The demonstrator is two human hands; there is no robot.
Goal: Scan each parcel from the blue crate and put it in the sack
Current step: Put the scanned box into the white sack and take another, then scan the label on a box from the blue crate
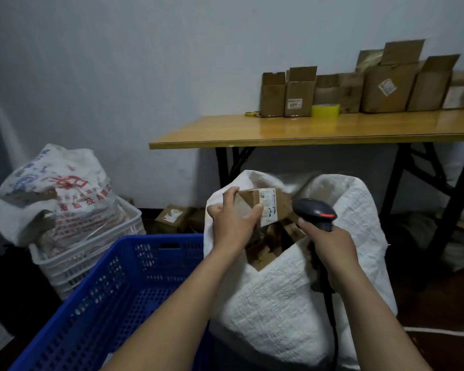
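Over the open sack (279,303), my left hand (233,223) grips a parcel (268,204), my right hand (330,247) the scanner (316,211); I'd square beam to label before dropping.

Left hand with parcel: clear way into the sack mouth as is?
Probably yes. The left hand holds the parcel just over the open sack; the right hand with the scanner sits off to one side.

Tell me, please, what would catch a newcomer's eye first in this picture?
The left hand holds a small cardboard parcel over the open white sack, while the right hand grips a black scanner beside it. The bright blue crate sits lower left, and open cartons line the wooden table behind.
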